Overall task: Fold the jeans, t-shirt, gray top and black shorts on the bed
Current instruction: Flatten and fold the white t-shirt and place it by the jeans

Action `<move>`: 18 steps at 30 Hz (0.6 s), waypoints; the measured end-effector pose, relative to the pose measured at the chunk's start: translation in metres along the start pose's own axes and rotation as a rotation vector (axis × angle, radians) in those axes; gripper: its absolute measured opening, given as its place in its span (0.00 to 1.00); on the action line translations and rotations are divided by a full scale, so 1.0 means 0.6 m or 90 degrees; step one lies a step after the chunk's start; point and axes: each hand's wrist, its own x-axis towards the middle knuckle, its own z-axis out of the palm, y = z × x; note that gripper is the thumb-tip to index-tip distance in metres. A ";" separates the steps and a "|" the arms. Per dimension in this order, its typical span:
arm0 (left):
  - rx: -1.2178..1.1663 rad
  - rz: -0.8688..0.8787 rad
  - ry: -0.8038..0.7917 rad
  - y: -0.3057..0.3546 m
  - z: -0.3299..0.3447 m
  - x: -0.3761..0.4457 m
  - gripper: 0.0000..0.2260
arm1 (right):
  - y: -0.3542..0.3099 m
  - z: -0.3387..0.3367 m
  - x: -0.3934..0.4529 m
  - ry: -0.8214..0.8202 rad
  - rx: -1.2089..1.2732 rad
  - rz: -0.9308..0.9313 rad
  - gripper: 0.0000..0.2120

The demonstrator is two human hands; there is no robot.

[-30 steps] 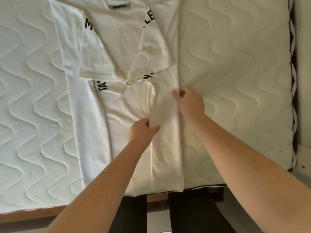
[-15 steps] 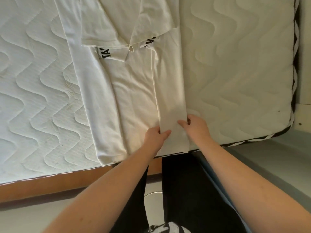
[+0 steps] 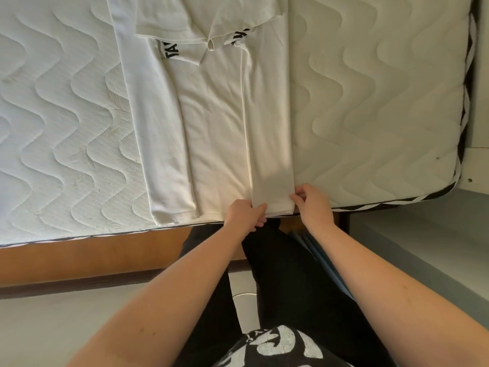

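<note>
A white t-shirt (image 3: 211, 115) with black lettering lies lengthwise on the quilted white mattress (image 3: 370, 102), both sides and sleeves folded inward. Its hem reaches the bed's near edge. My left hand (image 3: 244, 214) pinches the hem at the left corner of the folded right strip. My right hand (image 3: 311, 202) pinches the strip's right corner at the hem. The jeans, gray top and black shorts are out of view.
The wooden bed frame (image 3: 92, 255) runs below the mattress edge. Grey floor (image 3: 423, 247) lies to the right and near me. My legs in black trousers (image 3: 285, 274) stand against the bed. A pale wall or cabinet (image 3: 479, 102) borders the far right.
Both hands slid down the folded right strip from mid-shirt to the hem at the bed's edge. The view shifted down, showing more floor and my legs.
</note>
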 end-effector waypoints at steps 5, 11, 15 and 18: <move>0.218 0.076 0.084 -0.028 -0.074 -0.040 0.17 | -0.031 0.006 -0.021 0.109 -0.021 -0.052 0.09; 0.089 0.219 0.374 -0.073 -0.205 -0.078 0.11 | -0.152 0.090 -0.031 -0.015 -0.033 -0.222 0.07; 0.032 0.169 0.556 -0.113 -0.271 -0.066 0.15 | -0.230 0.178 -0.027 -0.188 -0.039 -0.156 0.14; -0.023 0.043 0.414 -0.135 -0.300 -0.045 0.20 | -0.259 0.235 -0.032 -0.220 -0.079 -0.116 0.09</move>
